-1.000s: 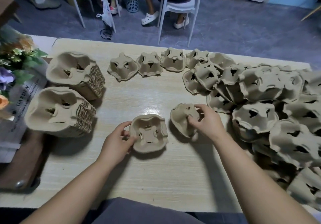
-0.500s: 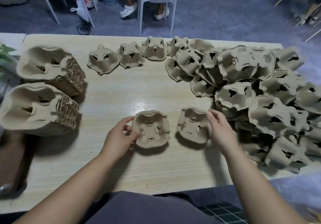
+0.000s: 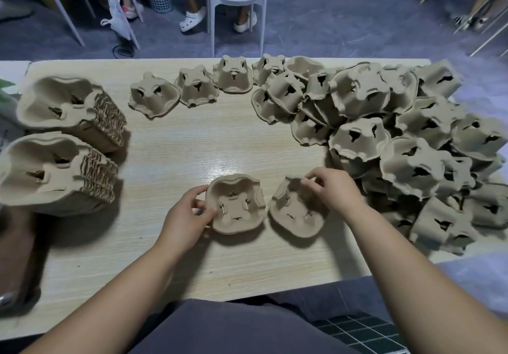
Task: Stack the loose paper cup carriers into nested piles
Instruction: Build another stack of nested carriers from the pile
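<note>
Table (image 3: 170,243): pale wood-grain laminate, glossy near centre, filling the middle of the frame.
Upper nested pile (image 3: 74,111): left edge of frame, lying on its side; moulded grey-brown pulp, the stacked rims showing as a ribbed, wavy band.
Lower nested pile (image 3: 57,175): just below the first, same fibrous pulp, also on its side with the hollow facing the camera.
Row of single carriers (image 3: 192,87): upper centre, bottoms up, matte and lumpy, each pierced by dark slots.
Left hand (image 3: 187,216): lower centre; thumb and fingers pinch the left rim of the open carrier.
Open carrier (image 3: 236,206): centre of frame, hollow side up on the table, rounded four-lobed shape with a scalloped rim.
Second carrier (image 3: 297,213): just beside the open carrier to its right, tilted, rough pulp with small slits.
Right hand (image 3: 335,188): right of centre; fingertips curled and pinching the far upper edge of the second carrier.
Loose heap (image 3: 406,139): right side of frame, many carriers overlapping at mixed angles, mostly bottoms up.
</note>
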